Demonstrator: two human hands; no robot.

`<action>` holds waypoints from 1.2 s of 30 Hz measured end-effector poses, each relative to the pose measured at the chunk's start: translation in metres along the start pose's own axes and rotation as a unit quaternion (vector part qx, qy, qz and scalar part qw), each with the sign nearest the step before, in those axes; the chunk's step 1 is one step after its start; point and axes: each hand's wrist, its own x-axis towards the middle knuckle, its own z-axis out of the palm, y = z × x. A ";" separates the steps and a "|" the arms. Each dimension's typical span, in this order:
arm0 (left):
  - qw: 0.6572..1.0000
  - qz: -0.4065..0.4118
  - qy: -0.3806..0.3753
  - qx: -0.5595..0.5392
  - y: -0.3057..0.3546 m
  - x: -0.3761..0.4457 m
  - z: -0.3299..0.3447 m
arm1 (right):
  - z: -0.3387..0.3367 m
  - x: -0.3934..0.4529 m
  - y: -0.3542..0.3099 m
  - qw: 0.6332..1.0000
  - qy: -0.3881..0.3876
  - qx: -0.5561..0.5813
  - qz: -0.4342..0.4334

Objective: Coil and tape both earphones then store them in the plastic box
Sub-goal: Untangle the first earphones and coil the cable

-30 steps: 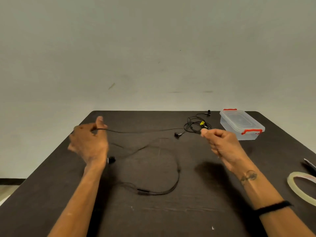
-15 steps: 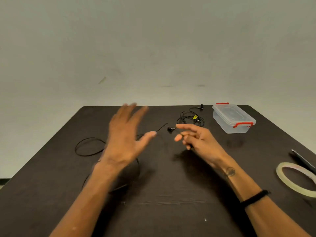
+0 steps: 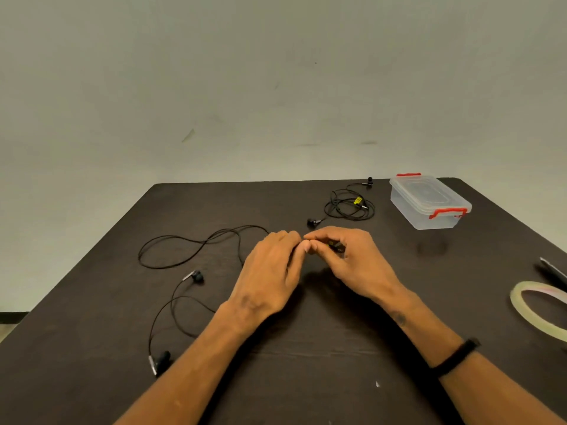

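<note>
A black earphone cable (image 3: 187, 250) lies in loose loops on the left half of the dark table (image 3: 92, 332), its two earbuds (image 3: 196, 276) (image 3: 161, 360) near the front left. My left hand (image 3: 270, 271) and my right hand (image 3: 346, 262) meet fingertip to fingertip mid-table. Both pinch one end of this cable; a dark plug part shows under my right fingers. A second black earphone (image 3: 349, 207), loosely bundled with a yellow tag, lies farther back. The clear plastic box (image 3: 429, 204) with red clips and its lid on stands at the back right.
A roll of clear tape (image 3: 540, 308) lies at the right edge of the table. Beside it, a dark slim object (image 3: 552, 271) reaches out of view. A pale wall rises behind the table.
My left hand has come down from an open raised pose to join my right hand at the cable end. The cable has settled into loops on the left of the table.
</note>
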 end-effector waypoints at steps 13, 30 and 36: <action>0.996 -0.038 0.034 0.071 0.006 0.001 -0.015 | -0.006 -0.006 -0.001 0.947 0.187 -0.234 0.119; 0.996 -0.043 0.018 0.080 0.001 0.001 -0.015 | 0.006 0.001 0.003 0.971 0.181 -0.068 0.140; 0.996 -0.050 0.008 0.073 -0.003 0.000 -0.016 | -0.016 0.001 0.017 0.916 0.246 -0.036 0.314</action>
